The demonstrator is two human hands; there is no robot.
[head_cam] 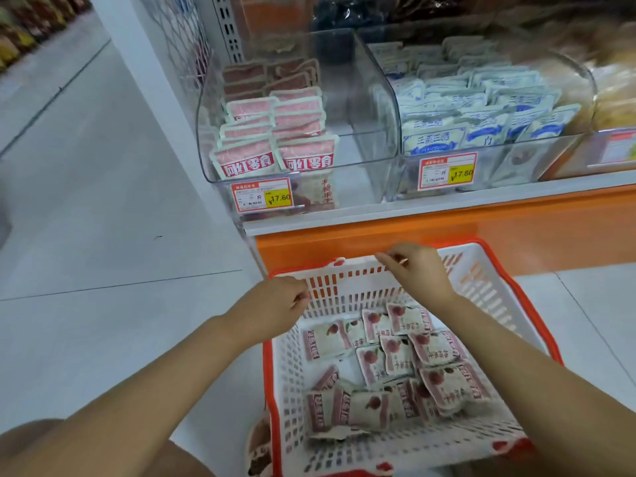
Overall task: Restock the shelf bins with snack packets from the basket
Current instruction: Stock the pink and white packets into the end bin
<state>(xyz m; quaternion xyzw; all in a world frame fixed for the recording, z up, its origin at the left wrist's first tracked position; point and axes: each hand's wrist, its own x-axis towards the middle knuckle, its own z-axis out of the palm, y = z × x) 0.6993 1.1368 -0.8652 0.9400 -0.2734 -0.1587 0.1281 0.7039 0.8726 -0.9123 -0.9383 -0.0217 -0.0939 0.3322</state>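
Snack packets [395,366] in basket [347,287], below hands on far rim: left hand [282,297] gripping, right hand [416,270] unclear.

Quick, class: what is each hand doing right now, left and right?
Left hand: closed, gripping the basket rim at its far left corner.
Right hand: fingers bent at the far rim; grip cannot be told.

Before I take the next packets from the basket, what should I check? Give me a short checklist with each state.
1. Snack packets remain in basket: ok, many.
2. Room in left bin: ok, its right side is bare.
3. Left hand free: not ok, it grips the basket rim.
4. Right hand free: cannot tell, fingers at the far rim.
5. Basket close to shelf: ok.
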